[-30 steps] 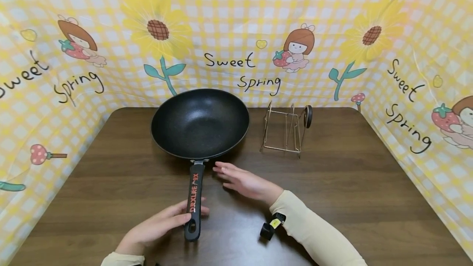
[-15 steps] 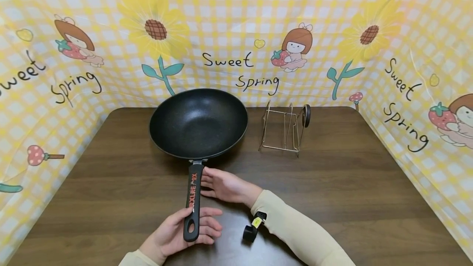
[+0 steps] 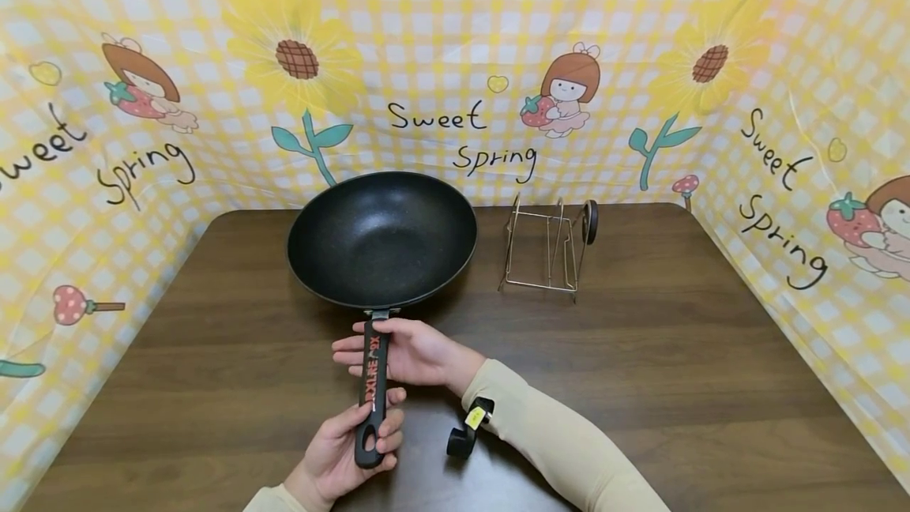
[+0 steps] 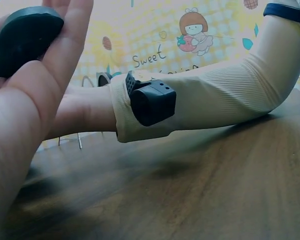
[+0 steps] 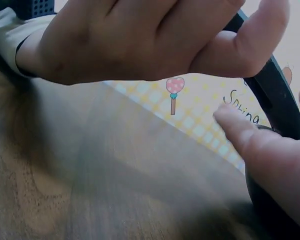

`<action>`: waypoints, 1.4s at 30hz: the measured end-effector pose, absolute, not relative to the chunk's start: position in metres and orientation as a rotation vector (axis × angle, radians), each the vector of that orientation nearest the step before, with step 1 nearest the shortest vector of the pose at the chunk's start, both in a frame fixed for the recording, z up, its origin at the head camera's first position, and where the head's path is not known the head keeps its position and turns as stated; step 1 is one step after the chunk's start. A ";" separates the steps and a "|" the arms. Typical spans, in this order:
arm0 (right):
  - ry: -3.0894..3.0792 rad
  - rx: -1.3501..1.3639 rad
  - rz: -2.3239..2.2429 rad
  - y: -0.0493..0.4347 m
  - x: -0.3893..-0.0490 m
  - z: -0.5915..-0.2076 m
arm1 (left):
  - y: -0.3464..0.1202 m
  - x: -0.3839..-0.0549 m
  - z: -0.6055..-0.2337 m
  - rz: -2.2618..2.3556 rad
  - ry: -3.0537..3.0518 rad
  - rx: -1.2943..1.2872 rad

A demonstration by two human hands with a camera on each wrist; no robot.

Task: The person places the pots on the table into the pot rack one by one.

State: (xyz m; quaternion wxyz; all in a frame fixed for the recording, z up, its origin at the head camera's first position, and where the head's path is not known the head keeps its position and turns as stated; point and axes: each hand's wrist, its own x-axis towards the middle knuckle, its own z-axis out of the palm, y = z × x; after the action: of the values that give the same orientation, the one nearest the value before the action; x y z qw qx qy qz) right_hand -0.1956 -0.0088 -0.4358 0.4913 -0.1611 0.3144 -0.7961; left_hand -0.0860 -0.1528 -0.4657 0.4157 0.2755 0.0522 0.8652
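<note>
A black wok stands at the back left of the table, its long handle toward me. Close to the handle's holed end, my left hand holds it with thumb on top and fingers curling up from the far side. The left wrist view shows the handle's dark end against the palm. Nearer the bowl, my right hand lies under the handle. Its thumb touches the top while its fingers stretch out straight on the left side. In the right wrist view one right finger points past the handle.
To the right of the wok stands a thin wire rack with a round black disc on its side. A black camera mount sticks out from my right wrist. A patterned cloth walls in the table.
My right hand has moved left to the handle, its fingers passing beneath it. My left hand's fingers have spread under the handle, then curled around its end. The wok has stayed in place.
</note>
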 end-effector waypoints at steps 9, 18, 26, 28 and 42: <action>0.787 -0.240 -1.960 -0.008 -0.189 -0.425 | -0.146 -0.086 -0.464 2.175 0.104 0.772; 0.738 -0.106 -1.969 -0.011 -0.178 -0.407 | -0.140 -0.088 -0.462 2.143 0.069 0.810; 0.745 -0.177 -1.945 -0.010 -0.177 -0.412 | -0.135 -0.086 -0.464 2.140 0.106 0.817; 0.759 -0.205 -1.945 -0.011 -0.176 -0.414 | -0.135 -0.086 -0.465 2.141 0.134 0.832; 0.801 -0.381 -1.966 -0.007 -0.175 -0.407 | -0.133 -0.088 -0.460 2.114 0.390 0.935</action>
State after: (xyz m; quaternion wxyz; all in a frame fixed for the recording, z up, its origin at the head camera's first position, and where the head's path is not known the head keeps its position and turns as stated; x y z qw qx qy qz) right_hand -0.1748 -0.0073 -0.4071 0.4727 -0.1558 0.3273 -0.8032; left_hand -0.0881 -0.1329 -0.4603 0.3884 0.3676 0.1532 0.8310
